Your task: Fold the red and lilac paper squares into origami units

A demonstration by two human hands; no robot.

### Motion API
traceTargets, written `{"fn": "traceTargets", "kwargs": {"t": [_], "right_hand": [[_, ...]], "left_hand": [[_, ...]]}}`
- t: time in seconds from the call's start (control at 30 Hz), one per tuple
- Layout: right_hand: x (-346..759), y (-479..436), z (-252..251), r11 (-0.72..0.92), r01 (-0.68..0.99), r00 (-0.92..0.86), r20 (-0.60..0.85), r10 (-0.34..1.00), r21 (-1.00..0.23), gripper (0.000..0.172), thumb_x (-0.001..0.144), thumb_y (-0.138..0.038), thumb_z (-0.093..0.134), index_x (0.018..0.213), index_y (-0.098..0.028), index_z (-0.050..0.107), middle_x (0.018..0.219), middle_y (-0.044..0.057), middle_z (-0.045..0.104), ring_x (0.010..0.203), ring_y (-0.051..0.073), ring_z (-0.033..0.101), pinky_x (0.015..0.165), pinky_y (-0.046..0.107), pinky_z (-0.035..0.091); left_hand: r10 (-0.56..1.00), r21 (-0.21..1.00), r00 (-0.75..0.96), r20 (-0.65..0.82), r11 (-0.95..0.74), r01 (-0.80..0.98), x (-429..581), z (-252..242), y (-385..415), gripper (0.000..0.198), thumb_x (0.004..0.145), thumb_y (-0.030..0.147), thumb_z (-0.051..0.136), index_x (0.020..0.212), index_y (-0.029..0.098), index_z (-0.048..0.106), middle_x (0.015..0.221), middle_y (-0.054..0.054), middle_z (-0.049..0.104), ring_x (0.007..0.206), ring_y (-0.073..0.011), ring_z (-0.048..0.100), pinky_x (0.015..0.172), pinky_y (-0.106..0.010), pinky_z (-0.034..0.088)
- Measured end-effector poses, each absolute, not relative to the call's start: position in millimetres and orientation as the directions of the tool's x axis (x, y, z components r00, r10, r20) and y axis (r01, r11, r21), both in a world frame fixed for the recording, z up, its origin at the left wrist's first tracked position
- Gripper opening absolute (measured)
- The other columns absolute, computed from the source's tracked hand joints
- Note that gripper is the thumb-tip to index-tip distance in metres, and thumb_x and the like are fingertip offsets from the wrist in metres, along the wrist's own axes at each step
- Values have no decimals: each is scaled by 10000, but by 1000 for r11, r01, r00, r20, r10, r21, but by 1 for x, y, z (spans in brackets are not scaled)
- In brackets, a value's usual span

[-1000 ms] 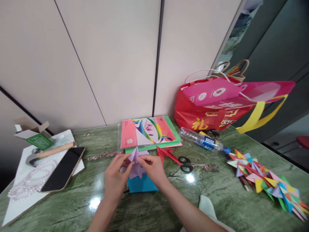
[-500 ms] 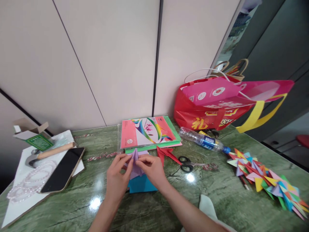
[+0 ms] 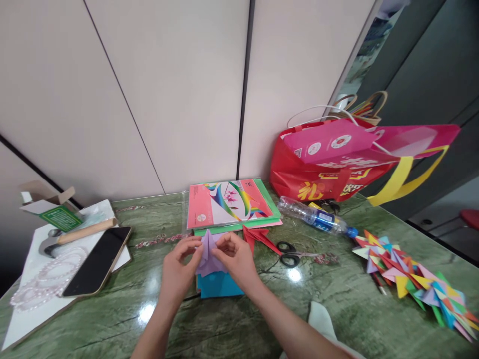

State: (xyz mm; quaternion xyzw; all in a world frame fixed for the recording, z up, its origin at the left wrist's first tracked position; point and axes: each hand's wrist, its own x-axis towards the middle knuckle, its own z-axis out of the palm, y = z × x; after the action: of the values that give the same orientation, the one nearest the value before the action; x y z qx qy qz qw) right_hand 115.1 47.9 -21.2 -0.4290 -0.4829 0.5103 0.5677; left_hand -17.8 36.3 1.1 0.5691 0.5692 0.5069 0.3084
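Note:
A folded sheet of purple origami paper point(image 3: 208, 254) is held up between my two hands, with a pointed ridge standing in its middle. My left hand point(image 3: 182, 262) pinches its left side between thumb and fingers. The right side is pinched by my right hand point(image 3: 236, 257). Below the purple paper lies blue paper point(image 3: 220, 285), flat on the green marbled table point(image 3: 157, 284). A red folded paper piece point(image 3: 258, 237) rests just right of my right hand, touching the black-handled scissors point(image 3: 290, 254).
Behind my hands lies a pack of coloured paper point(image 3: 224, 202). To the right are a plastic bottle point(image 3: 318, 218), a red gift bag point(image 3: 322, 174) and a chain of colourful folded paper point(image 3: 415, 279). A phone point(image 3: 98, 262), a hammer point(image 3: 78, 234) and a small box point(image 3: 56, 212) lie left.
My hands have moved slightly apart, and the purple paper between them is spread wider, showing more of its front. Other things have stayed in place.

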Motion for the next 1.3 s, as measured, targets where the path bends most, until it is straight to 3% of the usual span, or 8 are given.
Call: {"fn": "traceTargets", "kwargs": {"t": [0.17,0.53,0.7,0.83,0.97,1.1,1.2,1.3], "right_hand": [[115,48,-21,109,-107,-31,113,993,-988,63,642,-213,630,667,-167,594,647,15,616,609,144,581,583,255,479],[116,46,-16,91,-119,-13,93,996,-989,143,575,-168,680,650,-168,558,600,-20,566,572,121,538,539,224,442],[115,47,-16,65,-202,-60,78,995,-977,197,584,-200,680,752,-162,583,646,-10,580,611,125,543,572,229,451],[115,48,-19,92,-164,-102,109,989,-982,150,602,-248,684,620,-148,575,581,-30,520,560,100,482,529,208,403],[116,48,-20,120,-104,-106,130,986,-987,116,631,-232,665,603,-148,590,561,-32,525,536,97,473,517,207,389],[117,46,-20,239,35,-62,237,970,-970,66,674,-211,632,640,-156,628,596,-13,567,562,109,504,545,215,408],[117,44,-19,333,101,-59,328,943,-938,65,697,-201,615,656,-158,642,625,5,585,574,115,522,552,219,421],[118,43,-19,409,152,-68,403,912,-900,63,708,-190,607,667,-167,650,634,13,596,585,119,535,556,220,426]], "left_hand": [[985,992,-170,21,1,129,-16,-1,35,205,606,314,682,729,150,680,709,-37,692,644,-172,618,607,-259,500],[981,997,-186,-56,63,35,-14,2,34,234,570,329,712,704,139,690,673,-34,689,628,-156,588,578,-235,472],[976,998,-208,-59,53,-34,-14,2,34,216,546,297,732,659,129,656,630,-19,648,576,-128,561,532,-211,454],[984,996,-155,-89,83,-44,-16,1,34,198,529,253,743,652,134,644,628,-14,637,574,-129,568,528,-208,453],[994,999,-103,-25,28,25,-17,3,33,157,597,253,696,711,154,657,708,-27,657,653,-151,591,583,-229,468],[978,970,-103,181,-161,180,-15,6,31,108,639,252,667,708,172,651,795,-42,657,790,-185,596,727,-280,465],[938,906,-112,328,-279,318,-13,6,30,82,655,259,656,677,182,641,772,-38,649,796,-191,590,771,-304,444],[924,881,-113,365,-304,362,-12,6,28,85,676,272,642,672,188,630,753,-29,644,766,-183,590,755,-300,445]]}}
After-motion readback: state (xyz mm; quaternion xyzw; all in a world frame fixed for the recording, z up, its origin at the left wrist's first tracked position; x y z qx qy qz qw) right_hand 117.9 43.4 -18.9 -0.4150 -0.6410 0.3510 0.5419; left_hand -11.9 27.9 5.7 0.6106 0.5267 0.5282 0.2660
